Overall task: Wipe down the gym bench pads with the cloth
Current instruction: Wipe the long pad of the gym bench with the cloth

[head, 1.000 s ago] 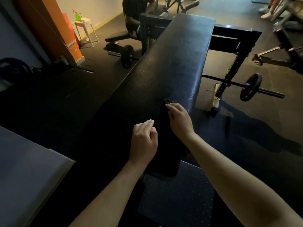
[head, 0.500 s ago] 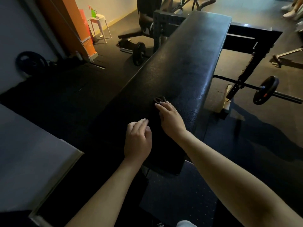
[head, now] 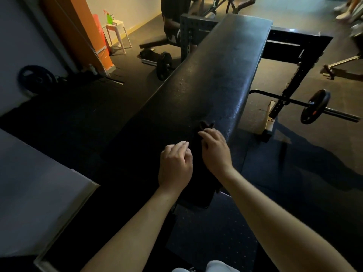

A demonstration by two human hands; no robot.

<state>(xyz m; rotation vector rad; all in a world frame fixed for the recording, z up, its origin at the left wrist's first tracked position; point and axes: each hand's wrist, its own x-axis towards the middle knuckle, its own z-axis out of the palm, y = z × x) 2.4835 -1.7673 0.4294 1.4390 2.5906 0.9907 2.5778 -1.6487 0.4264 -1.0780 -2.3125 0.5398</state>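
Bare forearms [head: 137,222], bare left hand [head: 174,167], bare right hand [head: 215,152], pale grey clothing or shoe [head: 218,266] at bottom edge

The dark cloth [head: 206,125] merges with the black bench pad [head: 216,75]; only a bunched end shows past the right hand [head: 215,152] gripping it. Whether the left hand [head: 174,165] pinches cloth cannot be told. The top edge cuts off a person [head: 170,14]. At upper right are blurred feet [head: 341,13].

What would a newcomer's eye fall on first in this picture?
The long black padded gym bench runs up the middle. At its near end, the left hand and right hand meet at a dark bunched cloth. A barbell with a black plate lies on the floor at right.
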